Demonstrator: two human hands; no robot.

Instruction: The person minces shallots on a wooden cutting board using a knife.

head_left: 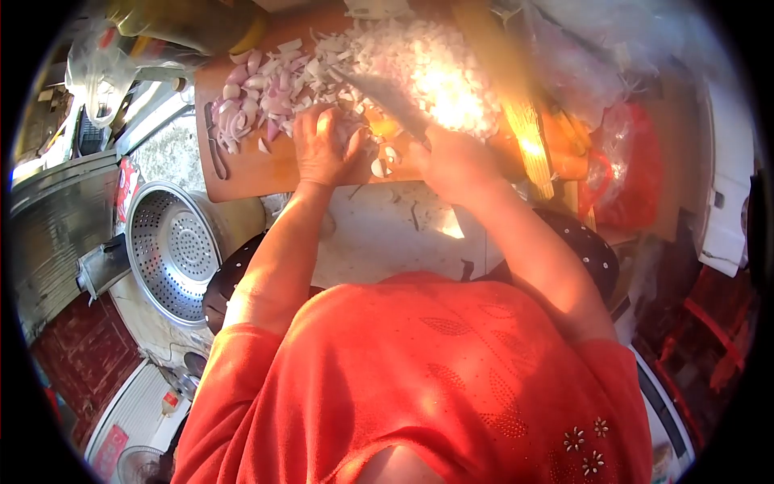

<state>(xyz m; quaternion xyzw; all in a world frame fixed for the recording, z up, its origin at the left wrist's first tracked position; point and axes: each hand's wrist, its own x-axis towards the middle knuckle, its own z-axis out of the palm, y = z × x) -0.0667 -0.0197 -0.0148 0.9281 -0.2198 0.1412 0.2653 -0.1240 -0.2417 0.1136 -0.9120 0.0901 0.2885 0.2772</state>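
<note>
The onion pieces (pixel 258 89) lie on an orange cutting board (pixel 282 173) at 12 o'clock in the view: coarse, purple-tinged chunks toward 11 o'clock, and a paler, finer heap (pixel 387 52) from 12 to 1 o'clock, partly washed out by glare. A few loose bits sit near the board's closest edge, between the two hands.

The left hand (pixel 322 149) rests on the near side of the pile with its fingers curled down; whether they grip a piece cannot be told. The right hand (pixel 455 165) is closed around the handle end of a knife (pixel 383 97), whose blade slants toward 11 o'clock over the pieces.

Farther out, a perforated metal colander (pixel 189 250) stands tilted at 9 o'clock, a clear plastic bag (pixel 101 81) hangs at 10 o'clock, and a red plastic bag (pixel 633 169) lies at 2 o'clock. The person's red top (pixel 443 355) fills 6 o'clock.
</note>
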